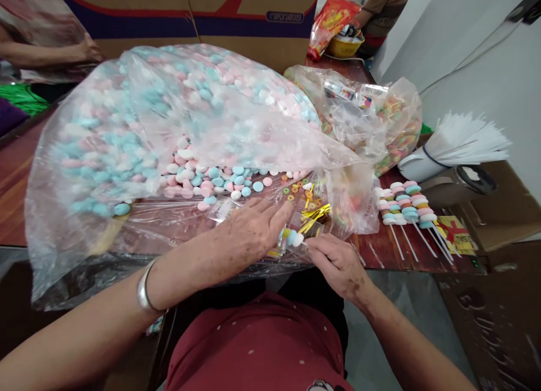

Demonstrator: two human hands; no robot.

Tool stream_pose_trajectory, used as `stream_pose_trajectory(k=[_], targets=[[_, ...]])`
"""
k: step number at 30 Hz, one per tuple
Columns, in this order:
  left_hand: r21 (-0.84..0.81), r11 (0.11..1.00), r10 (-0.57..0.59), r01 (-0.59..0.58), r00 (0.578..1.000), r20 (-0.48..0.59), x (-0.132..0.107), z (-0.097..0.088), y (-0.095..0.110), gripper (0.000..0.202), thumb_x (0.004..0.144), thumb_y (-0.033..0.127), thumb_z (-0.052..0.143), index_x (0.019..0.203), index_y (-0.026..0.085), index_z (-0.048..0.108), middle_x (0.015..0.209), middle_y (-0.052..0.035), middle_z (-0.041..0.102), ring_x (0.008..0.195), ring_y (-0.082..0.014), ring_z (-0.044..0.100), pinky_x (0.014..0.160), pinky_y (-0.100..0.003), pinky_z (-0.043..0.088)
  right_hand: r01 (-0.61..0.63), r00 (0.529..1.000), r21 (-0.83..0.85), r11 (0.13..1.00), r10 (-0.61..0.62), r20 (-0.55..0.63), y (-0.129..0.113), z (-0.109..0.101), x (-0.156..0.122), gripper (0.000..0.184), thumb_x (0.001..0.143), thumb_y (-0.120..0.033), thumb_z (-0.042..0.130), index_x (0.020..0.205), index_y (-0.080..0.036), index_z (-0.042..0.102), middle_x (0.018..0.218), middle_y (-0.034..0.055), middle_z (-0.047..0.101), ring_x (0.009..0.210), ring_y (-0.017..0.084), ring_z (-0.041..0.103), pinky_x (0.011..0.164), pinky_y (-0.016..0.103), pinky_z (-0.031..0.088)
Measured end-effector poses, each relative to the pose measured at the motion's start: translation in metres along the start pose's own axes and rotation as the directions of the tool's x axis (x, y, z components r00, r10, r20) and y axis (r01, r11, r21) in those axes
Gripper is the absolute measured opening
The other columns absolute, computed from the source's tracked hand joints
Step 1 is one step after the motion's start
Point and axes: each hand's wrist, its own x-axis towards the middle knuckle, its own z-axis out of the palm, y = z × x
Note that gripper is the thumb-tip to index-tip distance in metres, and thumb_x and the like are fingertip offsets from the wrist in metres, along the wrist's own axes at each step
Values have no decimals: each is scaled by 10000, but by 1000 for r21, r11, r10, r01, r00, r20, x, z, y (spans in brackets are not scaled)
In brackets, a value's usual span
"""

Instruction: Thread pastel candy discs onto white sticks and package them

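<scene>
Big candy bag (169,126) sprawls across the table (17,171), a second bag (380,120) behind it. Four finished skewers (406,202) lie at the front edge. Left hand (249,233) flat, fingers spread; right hand (338,261) pinches a candy stick (291,236), its stem hidden.

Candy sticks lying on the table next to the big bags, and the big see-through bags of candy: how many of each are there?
Finished candy sticks lying right of the bags: 3
Big clear candy bags: 2 (pink-and-blue candy bag, rainbow ring bag)
Total: 5
</scene>
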Motion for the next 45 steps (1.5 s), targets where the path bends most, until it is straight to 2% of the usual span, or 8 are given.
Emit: stream_pose_trajectory(k=[5,10,16,20,24,29,33,45], targets=[[141,989,-11,34,986,-165,-25,-1,30,253,843,226,631,1095,244,653,1006,-95,718,1001,-283,634,908,-413,481,-191,976,197,961,208,-69,-6,2,-6,243,902,-223,471,791,-180,683,688,1,664,619,130,593,578,228,453],[-377,803,-582,462,744,-327,-50,12,6,341,780,392,714,1042,191,629,786,-45,715,729,-208,645,681,-324,495,-128,967,215,968,170,-189,-10,9,-7,232,910,-222,484,772,-179,666,704,17,660,639,133,599,587,228,463],[-937,341,-722,69,658,-215,-10,24,-21,483,644,413,823,990,145,617,932,-91,739,887,-234,698,798,-344,534,94,954,18,995,-85,-287,-23,32,2,205,906,-145,478,810,-191,653,621,9,599,582,143,517,561,266,417],[-957,276,-775,-86,569,-274,7,25,-22,456,613,296,846,965,155,592,767,-27,723,655,-171,694,656,-294,551,152,951,-61,986,-163,-262,-31,48,4,198,906,-128,471,880,-177,661,632,23,624,579,152,522,576,286,412],[-975,205,-761,-85,613,-214,12,24,-26,377,617,267,835,882,149,594,617,37,628,442,-84,557,435,-195,439,9,994,190,982,12,-107,-37,60,1,243,936,-213,438,846,-178,661,650,29,609,600,150,520,572,281,396],[-987,157,-688,-16,716,-121,16,36,-24,377,599,345,851,739,139,569,552,48,552,412,-61,493,403,-178,387,-450,868,763,464,427,252,-47,72,5,284,887,-393,508,760,-169,627,476,-64,367,435,81,298,427,227,234],[-991,101,-680,88,733,-4,11,52,-15,387,588,350,860,750,144,576,554,33,574,430,-88,523,408,-194,390,-424,816,886,187,504,284,-56,71,19,255,805,-369,570,656,-162,583,408,-84,336,391,54,226,409,222,170],[-977,204,-745,-66,637,-199,11,15,-37,411,546,366,880,796,138,647,712,-35,710,630,-171,681,626,-278,564,-368,924,654,661,340,176,-44,65,19,289,914,-377,462,764,-174,602,551,-54,427,510,83,375,494,218,296]])
